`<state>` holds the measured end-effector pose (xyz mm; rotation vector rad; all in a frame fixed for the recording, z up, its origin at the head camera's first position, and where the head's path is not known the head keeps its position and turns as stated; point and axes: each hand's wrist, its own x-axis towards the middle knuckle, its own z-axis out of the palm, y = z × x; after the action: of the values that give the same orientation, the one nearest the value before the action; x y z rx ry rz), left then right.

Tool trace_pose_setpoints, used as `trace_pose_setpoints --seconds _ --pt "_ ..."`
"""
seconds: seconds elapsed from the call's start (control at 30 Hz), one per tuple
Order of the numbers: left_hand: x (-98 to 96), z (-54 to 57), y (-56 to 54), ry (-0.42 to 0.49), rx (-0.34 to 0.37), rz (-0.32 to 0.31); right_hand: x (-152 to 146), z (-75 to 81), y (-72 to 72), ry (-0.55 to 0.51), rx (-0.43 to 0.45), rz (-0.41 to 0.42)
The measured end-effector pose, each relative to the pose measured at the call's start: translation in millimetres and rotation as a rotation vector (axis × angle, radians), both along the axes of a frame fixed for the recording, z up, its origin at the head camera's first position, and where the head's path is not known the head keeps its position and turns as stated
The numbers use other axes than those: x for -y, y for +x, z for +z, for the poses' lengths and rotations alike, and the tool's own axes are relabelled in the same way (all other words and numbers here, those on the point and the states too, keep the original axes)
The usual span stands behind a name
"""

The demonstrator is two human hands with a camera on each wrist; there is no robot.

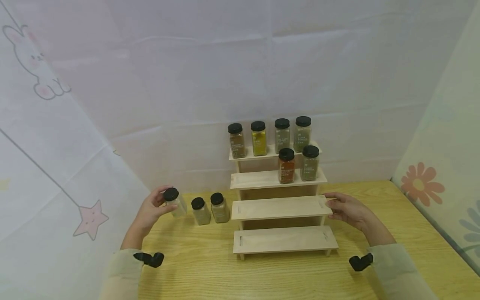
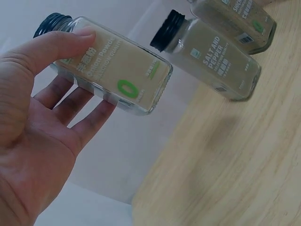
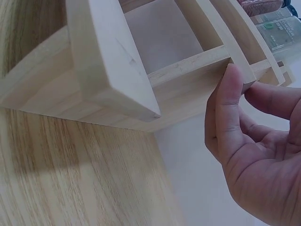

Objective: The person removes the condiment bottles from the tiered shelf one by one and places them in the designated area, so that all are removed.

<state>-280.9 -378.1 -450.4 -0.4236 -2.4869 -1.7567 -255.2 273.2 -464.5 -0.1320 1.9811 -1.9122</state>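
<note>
The jar of pale onion powder (image 2: 124,68) was gripped in the left hand (image 1: 153,208), between thumb and fingers, near two powder-filled jars (image 1: 220,212), while the right hand (image 1: 348,211) pinched a wooden shelf end (image 1: 320,203).

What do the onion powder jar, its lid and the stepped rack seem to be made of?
Onion powder jar: probably clear glass, smooth and glossy, going by the thick, bright-edged base; clear plastic is possible.
Lid: black with a slight sheen and ridged side; plastic or coated metal, can't tell.
Rack: pale wood, apparently unvarnished, judging by faint grain and a matte surface.
</note>
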Motion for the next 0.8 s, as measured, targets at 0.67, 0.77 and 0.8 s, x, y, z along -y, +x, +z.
trace_pose_setpoints --seconds 0.67,0.77,0.8 --pt "5.2 -39.4 -10.1 0.011 0.07 0.019 -0.5 -1.0 -1.2 -0.03 0.015 0.013" --pt "4.0 -42.7 -10.2 0.023 0.067 0.014 -1.0 -1.8 -1.3 -0.026 0.016 0.012" --pt "4.0 -43.6 -10.2 0.025 0.069 0.006 -1.2 -2.1 -1.3 -0.025 0.017 0.011"
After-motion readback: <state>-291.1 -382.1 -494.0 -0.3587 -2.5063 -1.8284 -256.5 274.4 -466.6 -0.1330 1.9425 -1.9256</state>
